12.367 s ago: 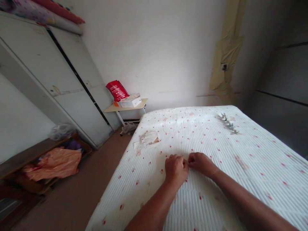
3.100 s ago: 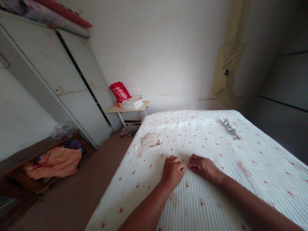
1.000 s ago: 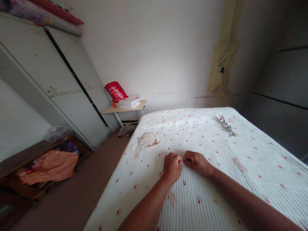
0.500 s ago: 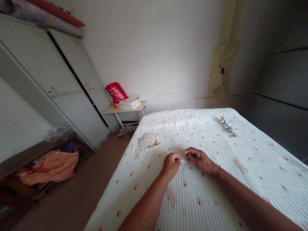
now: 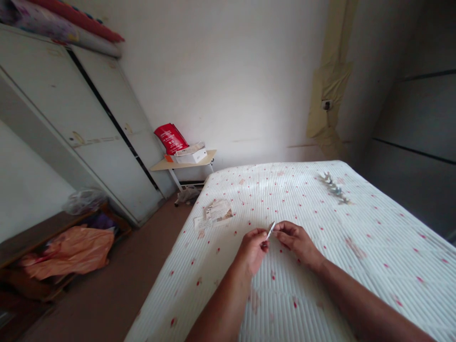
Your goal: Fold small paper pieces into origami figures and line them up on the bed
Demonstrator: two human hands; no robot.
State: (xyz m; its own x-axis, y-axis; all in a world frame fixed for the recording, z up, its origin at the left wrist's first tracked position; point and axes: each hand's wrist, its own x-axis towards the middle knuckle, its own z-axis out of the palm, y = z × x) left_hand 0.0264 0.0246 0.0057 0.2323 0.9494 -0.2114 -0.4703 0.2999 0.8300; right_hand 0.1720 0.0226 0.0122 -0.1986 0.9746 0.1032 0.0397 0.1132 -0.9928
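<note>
Over the near middle of the bed [image 5: 270,280], my left hand [image 5: 253,246] pinches a small folded piece of paper [image 5: 271,230] between thumb and fingertips. The paper is narrow and pale, tilted with its upper end leaning right. My right hand [image 5: 294,239] is closed at the paper's right side, thumb and forefinger meeting at its edge. Loose sheets of printed paper [image 5: 217,213] lie flat to the left, beyond my left hand. Farther off on the right, several small folded paper shapes [image 5: 335,189] sit in a slanting row.
A small side table [image 5: 160,166] beyond the bed's far left corner bears a red bag [image 5: 171,138] and a white box [image 5: 194,156]. Tall cabinets [image 5: 92,128] stand at left. An orange plastic bag [image 5: 71,251] lies on a low wooden shelf [image 5: 35,236].
The folded paper has turned from lying nearly level to standing at a steep slant. My left hand has rotated with it, and my right fingers have drawn closer together.
</note>
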